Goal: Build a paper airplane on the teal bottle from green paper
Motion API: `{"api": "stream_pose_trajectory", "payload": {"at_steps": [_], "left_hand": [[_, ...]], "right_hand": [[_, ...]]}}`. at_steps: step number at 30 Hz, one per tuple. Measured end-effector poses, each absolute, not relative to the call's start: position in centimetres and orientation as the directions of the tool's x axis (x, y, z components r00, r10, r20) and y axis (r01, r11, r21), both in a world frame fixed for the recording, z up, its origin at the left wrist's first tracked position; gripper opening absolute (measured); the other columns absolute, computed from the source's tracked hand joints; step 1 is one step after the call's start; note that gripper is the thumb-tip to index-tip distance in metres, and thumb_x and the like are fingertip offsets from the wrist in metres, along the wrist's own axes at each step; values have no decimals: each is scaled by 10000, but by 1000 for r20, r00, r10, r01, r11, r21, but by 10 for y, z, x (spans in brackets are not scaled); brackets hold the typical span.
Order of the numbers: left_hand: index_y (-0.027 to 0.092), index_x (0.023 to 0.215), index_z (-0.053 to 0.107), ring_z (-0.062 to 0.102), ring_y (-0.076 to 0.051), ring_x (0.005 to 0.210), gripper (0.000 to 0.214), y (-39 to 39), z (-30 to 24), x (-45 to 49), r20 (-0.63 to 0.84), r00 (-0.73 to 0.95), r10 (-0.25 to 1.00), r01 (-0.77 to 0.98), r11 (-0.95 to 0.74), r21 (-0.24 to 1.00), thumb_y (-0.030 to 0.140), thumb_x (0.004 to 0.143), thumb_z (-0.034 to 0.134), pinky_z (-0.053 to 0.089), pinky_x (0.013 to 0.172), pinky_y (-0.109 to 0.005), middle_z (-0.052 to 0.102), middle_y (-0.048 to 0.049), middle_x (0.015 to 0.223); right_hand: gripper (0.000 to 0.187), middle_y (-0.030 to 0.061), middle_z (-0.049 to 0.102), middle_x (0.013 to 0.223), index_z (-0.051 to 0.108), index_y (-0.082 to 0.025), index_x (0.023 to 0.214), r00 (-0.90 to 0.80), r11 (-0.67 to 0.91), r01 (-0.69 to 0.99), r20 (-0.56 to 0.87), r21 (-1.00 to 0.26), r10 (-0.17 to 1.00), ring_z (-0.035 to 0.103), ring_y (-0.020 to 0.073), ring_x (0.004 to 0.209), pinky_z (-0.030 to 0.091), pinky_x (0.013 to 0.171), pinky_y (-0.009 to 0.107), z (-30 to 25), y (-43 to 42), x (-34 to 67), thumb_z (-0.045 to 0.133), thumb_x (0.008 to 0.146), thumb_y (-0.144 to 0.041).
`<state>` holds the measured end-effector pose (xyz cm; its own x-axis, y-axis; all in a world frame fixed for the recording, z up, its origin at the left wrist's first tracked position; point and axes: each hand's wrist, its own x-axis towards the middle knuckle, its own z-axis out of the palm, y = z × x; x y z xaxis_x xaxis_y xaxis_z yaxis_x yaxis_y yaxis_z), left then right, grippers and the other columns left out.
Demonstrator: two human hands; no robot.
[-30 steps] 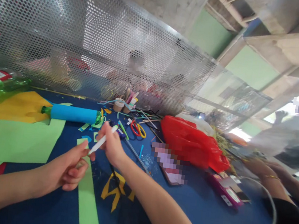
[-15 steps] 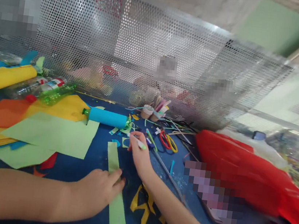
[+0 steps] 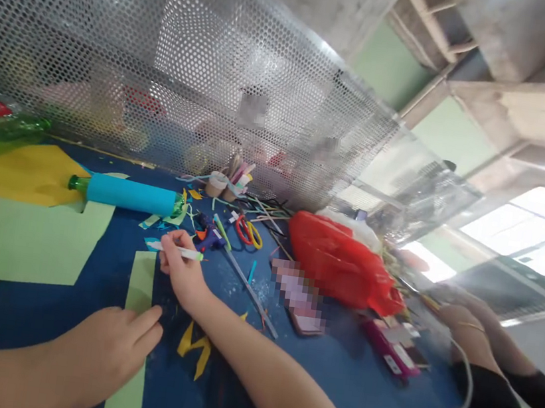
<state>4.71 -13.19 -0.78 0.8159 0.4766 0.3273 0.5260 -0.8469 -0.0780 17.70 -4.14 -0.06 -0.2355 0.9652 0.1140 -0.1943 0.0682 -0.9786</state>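
White slim pen with a green tip (image 3: 180,252) sits pinched crosswise by the right hand (image 3: 181,274), over the top end of a long light-green paper strip (image 3: 142,280); the left hand (image 3: 105,349) lies flat on that strip, fingers uncurled.

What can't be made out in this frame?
All in the head view:
The pen in the right hand: fingers hide its middle, and tip contact with the paper is unclear.
The green paper strip: partly under the left hand.
The flat object: pixelated.
The green bottle: cut by the left edge.
Shapes behind the perforated screen: blurred.
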Motion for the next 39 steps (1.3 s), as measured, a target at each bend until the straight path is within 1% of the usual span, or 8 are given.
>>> {"api": "stream_pose_trajectory", "payload": {"at_steps": [3,7,12,14,19,26,32,39], "left_hand": [[149,864,635,587,-177,643,324,-133,-8,49,301,821,485,535,-837,-110,-32,725,404,439,547,-288,639,-131,1026],[134,939,606,604,-183,667,353,-133,-7,51,213,830,516,541,-837,-80,-33,733,373,452,565,-294,609,-159,1085],[126,965,595,619,-203,682,361,-132,-7,51,173,828,534,550,-833,-61,-16,746,346,457,566,-310,593,-186,1110],[127,974,589,616,-200,683,354,-133,-8,51,178,827,533,549,-834,-56,-11,748,355,458,573,-309,591,-185,1118],[141,957,578,596,-176,662,345,-134,-13,51,206,812,545,568,-820,-67,-19,740,364,449,580,-300,587,-164,1136],[149,979,574,602,-207,665,333,-134,-13,52,156,838,523,545,-818,-183,9,723,412,437,554,-316,593,-165,1131],[148,938,566,605,-180,646,302,-135,-9,53,166,822,545,567,-809,-152,-6,710,440,446,554,-292,603,-161,1112],[152,954,545,606,-177,653,266,-133,-11,53,160,824,544,567,-798,-206,21,754,426,469,559,-299,588,-148,1130]], "right_hand": [[234,-109,412,460,421,-227,770,-265,-44,-287,35,-957,964,279,58,410,209,408,178,2,-38,178,578,753,-400],[230,-113,435,466,417,-223,738,-274,-55,-308,34,-950,961,294,47,405,221,412,172,3,-36,181,628,676,-294],[224,-116,365,452,411,-213,675,-181,77,-145,103,-986,978,290,50,401,222,404,177,-2,-34,183,602,695,-328],[229,-115,366,449,409,-212,662,-162,83,-95,98,-992,982,301,52,402,228,404,179,-3,-34,183,605,688,-328],[220,-124,365,418,398,-212,658,-188,29,-173,62,-984,980,282,50,389,213,397,175,0,-34,181,600,679,-298],[208,-117,387,422,425,-206,663,-205,25,-147,56,-989,977,296,49,399,209,398,169,2,-35,181,607,683,-307],[179,-116,399,419,441,-205,689,-227,0,-191,44,-982,973,275,46,390,181,385,169,-1,-32,181,602,690,-285],[202,-118,388,422,425,-209,668,-241,-36,-282,34,-959,970,256,42,387,147,382,179,1,-33,181,611,670,-286]]}}
